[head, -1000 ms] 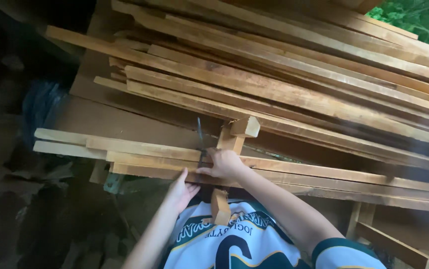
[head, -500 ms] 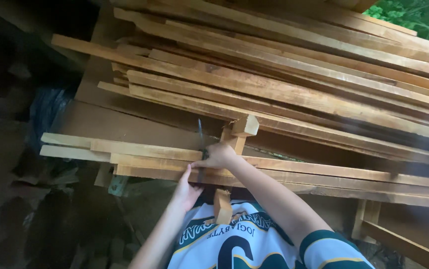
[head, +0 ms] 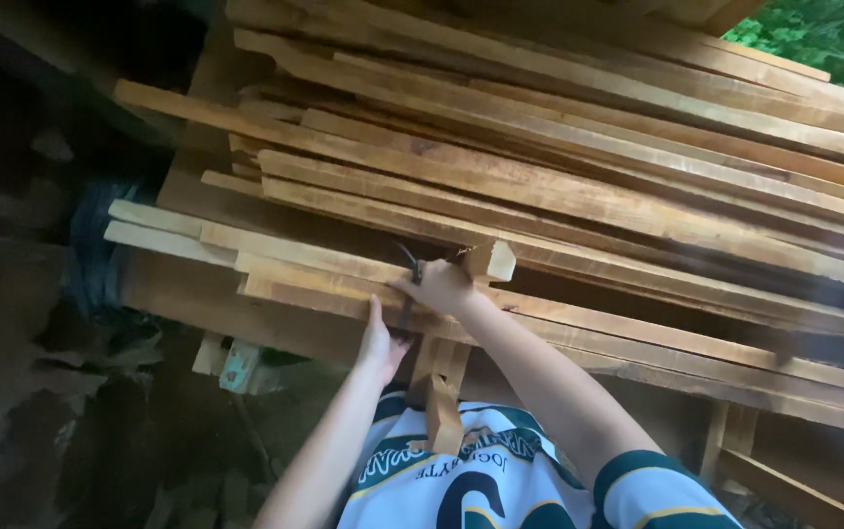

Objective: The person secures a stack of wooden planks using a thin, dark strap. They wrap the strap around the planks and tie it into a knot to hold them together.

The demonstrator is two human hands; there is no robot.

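Hands apart: R hand (head: 438, 286) clamped on dark tool (head: 410, 264), L hand (head: 381, 338) under plank (head: 304, 277).

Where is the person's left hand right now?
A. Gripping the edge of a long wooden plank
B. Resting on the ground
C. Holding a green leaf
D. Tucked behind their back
A: the left hand grips the lower edge of a long wooden plank in the stack.
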